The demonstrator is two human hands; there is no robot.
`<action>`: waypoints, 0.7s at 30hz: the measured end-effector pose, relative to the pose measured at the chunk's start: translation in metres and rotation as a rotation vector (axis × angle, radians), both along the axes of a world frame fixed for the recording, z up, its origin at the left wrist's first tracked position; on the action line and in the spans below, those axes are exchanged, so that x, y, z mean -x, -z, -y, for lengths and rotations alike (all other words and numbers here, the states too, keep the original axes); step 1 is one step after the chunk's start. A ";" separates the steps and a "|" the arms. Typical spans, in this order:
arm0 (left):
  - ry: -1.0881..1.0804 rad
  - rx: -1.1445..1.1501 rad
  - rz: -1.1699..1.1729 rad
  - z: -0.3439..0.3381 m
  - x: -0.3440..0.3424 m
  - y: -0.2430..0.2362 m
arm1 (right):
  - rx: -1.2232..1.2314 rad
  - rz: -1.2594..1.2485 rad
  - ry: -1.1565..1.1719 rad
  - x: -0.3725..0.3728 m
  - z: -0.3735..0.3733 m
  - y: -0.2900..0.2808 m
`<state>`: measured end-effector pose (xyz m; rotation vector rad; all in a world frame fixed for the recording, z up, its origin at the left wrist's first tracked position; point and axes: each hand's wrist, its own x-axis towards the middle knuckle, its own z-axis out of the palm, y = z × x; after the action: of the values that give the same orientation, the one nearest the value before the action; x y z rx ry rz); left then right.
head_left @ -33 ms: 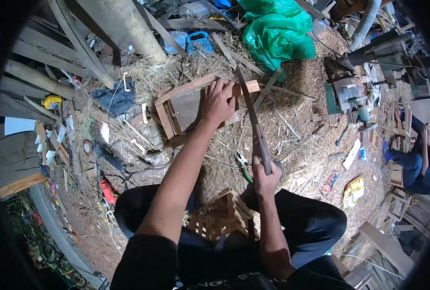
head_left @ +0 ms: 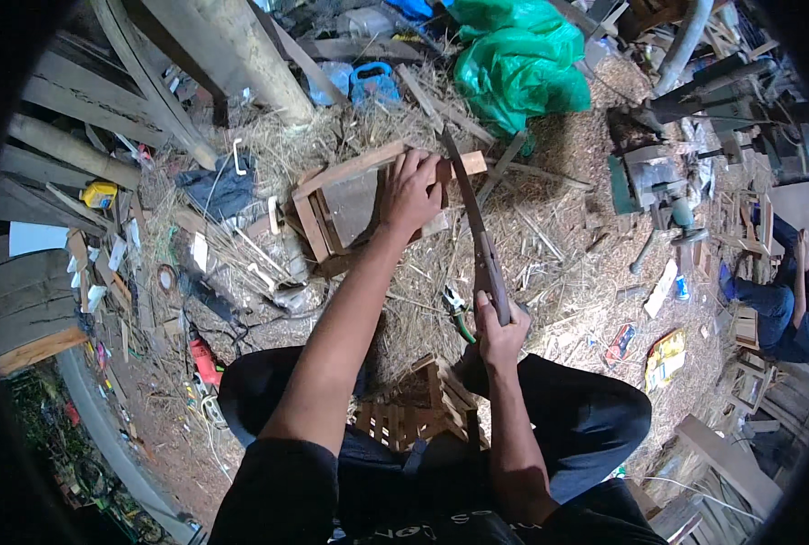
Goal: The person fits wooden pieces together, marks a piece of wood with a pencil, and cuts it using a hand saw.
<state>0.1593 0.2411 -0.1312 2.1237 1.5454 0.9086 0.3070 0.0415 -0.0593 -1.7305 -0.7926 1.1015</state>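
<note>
My right hand [head_left: 501, 334] is closed round the handle of a hand saw [head_left: 470, 195], its long narrow blade pointing away from me. Near its far end, the blade crosses a pale wooden strip [head_left: 471, 163], whose end sticks out to the right. My left hand [head_left: 411, 195] presses down with curled fingers gripping the strip just left of the blade. Under that hand lies a wooden box-like frame [head_left: 310, 227] with a grey panel inside. Pliers with green handles [head_left: 459, 313] rest on the ground left of my right hand.
Between my legs stands a slatted wooden piece [head_left: 413, 413]. A red power tool [head_left: 205, 360] lies by my left knee. Ahead is a green plastic bag [head_left: 522, 73]; a bench vise [head_left: 654, 177] stands to the right. Another person [head_left: 790, 300] sits at far right. Straw and shavings cover the ground.
</note>
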 end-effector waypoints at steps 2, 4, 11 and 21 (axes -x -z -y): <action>-0.008 -0.011 -0.036 -0.001 0.005 0.010 | -0.032 0.005 -0.008 -0.009 -0.004 -0.008; -0.002 0.088 -0.093 0.000 0.006 0.001 | 0.007 0.100 -0.043 -0.022 -0.008 -0.027; 0.131 0.023 0.159 0.005 0.042 -0.079 | -0.267 0.307 -0.110 -0.048 -0.081 -0.146; 0.067 -0.206 0.110 0.084 0.040 -0.261 | -0.287 -0.082 -0.220 -0.006 -0.103 -0.205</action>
<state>0.1190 0.1566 0.1294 2.2076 1.3707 1.1845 0.3125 0.1445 0.1456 -1.3743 -1.0537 1.1341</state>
